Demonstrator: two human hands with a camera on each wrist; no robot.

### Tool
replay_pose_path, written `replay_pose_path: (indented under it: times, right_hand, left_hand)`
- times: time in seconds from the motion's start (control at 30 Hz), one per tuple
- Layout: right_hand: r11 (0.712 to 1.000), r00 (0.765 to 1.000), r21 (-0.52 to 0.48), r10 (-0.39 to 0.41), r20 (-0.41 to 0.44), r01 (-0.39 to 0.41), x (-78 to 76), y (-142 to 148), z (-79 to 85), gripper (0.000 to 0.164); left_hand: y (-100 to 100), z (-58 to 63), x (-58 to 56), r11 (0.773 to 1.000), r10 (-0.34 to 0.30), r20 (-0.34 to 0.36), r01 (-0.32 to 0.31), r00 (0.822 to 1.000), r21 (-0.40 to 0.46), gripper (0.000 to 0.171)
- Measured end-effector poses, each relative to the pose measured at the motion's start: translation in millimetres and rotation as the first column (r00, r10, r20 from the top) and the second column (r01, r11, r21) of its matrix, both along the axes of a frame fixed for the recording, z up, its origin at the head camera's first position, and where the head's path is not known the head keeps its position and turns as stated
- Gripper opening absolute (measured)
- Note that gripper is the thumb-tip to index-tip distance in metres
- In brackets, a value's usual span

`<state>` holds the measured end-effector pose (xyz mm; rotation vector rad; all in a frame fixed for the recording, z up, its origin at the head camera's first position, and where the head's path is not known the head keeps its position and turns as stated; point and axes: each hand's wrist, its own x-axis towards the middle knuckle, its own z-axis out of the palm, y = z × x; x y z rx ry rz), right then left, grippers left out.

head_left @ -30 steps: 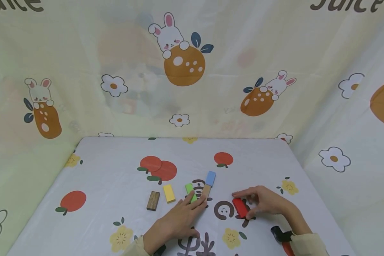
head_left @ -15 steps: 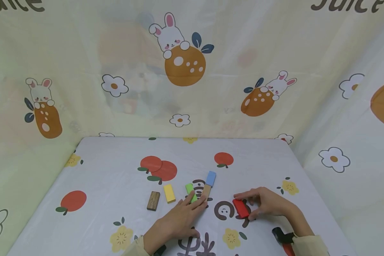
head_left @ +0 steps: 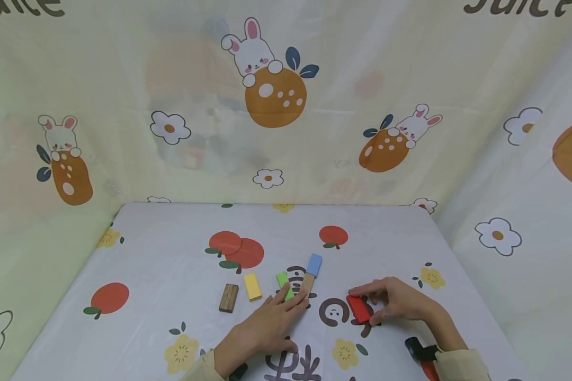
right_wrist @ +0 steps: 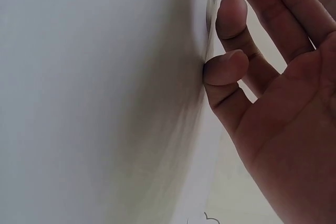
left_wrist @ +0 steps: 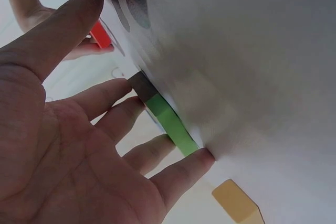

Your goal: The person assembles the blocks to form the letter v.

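The green block (head_left: 282, 279) lies flat on the worktop (head_left: 171, 275), a bright, plain, narrow piece whose near end is hidden under the fingers of the left hand (head_left: 269, 325). That hand comes in from the near side of the green block, palm down, its grip spread; the fingertips touch the green block and reach across to the tan block (head_left: 307, 283) just right of it. The tan block is pale and slim, leaning so that its far end is farther from the green block than its near end. A light blue block (head_left: 314, 265) meets that far end. In the left wrist view a dark piece (left_wrist: 143, 86) touches the green block's end; whether it is the tan block in shadow I cannot tell.

The red block (head_left: 359, 309), glossy and evenly coloured, is well to the right of the green block and nearer the person, set at a slant. The right hand (head_left: 400, 301) has its grip pinching it, index finger at the far end and thumb at the near end.

Left of the green block lies a plain yellow block (head_left: 252, 287), and beyond it on the same side a dark brown block (head_left: 229, 298) with visible wood grain.
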<state>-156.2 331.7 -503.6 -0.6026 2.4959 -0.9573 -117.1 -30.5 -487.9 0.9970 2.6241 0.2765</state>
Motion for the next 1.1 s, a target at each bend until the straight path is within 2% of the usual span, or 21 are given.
replay_pose_path:
  times: [0.53,0.87,1.1]
  right_hand:
    - [0.999,1.0,-0.034,-0.007,0.001,0.007,-0.3,-3,3.2,0.056]
    - [0.998,0.998,-0.025,-0.058,-0.036,0.057,-5.8,-14,7.6,0.06]
    - [0.996,0.988,-0.015,-0.089,-0.127,0.088,-10.0,-22,0.5,0.062]
  left_hand:
    - [0,-1.5,-1.4,1.0,0.011,0.013,-0.012,1.0,0.004,0.099]
    - [1,-1.1,-2.1,1.0,0.011,0.024,-0.011,1.0,0.006,0.099]
    - [1,0.7,-1.2,1.0,0.016,0.029,-0.015,0.999,-0.009,0.099]
